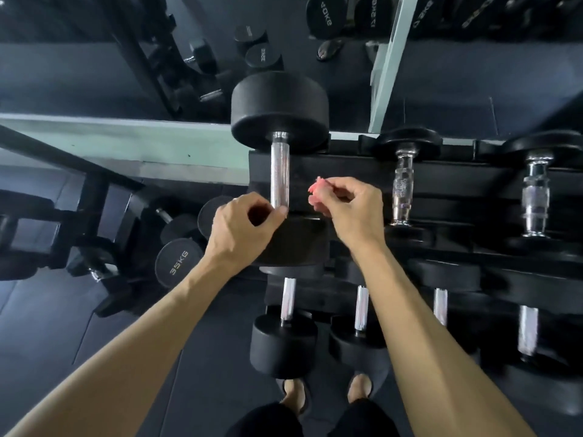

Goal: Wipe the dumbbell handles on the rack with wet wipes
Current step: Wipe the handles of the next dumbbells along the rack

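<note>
A big black dumbbell lies on the rack's (347,170) top tier, its bare chrome handle (279,175) running away from me. My left hand (243,228) is at the near end of that handle, fingers curled into a loose ring, thumb tip against the chrome; nothing shows inside it. My right hand (350,209) hovers just right of the handle and pinches a small crumpled pink wipe (316,189) between thumb and fingertips. The wipe is apart from the handle.
Two smaller dumbbells with chrome handles (402,190) (535,197) lie further right on the top tier. The lower tier holds several more (288,299). A 35KG dumbbell (178,263) and others stand left on the floor. A mirror lines the wall behind.
</note>
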Action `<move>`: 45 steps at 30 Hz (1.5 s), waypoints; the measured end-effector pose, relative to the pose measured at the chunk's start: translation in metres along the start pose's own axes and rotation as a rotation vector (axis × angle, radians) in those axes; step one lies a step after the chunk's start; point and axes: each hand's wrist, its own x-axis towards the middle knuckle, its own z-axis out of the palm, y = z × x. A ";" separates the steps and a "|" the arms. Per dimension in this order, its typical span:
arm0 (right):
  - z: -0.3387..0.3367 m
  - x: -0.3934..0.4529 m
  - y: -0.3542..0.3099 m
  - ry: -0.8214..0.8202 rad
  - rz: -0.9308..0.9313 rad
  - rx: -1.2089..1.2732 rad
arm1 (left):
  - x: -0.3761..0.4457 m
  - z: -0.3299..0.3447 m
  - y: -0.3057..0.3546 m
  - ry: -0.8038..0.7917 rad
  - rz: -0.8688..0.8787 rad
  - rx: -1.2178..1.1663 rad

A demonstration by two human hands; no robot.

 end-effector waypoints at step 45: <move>0.051 0.089 0.016 -0.123 -0.035 -0.070 | 0.009 0.017 -0.035 0.057 0.016 -0.058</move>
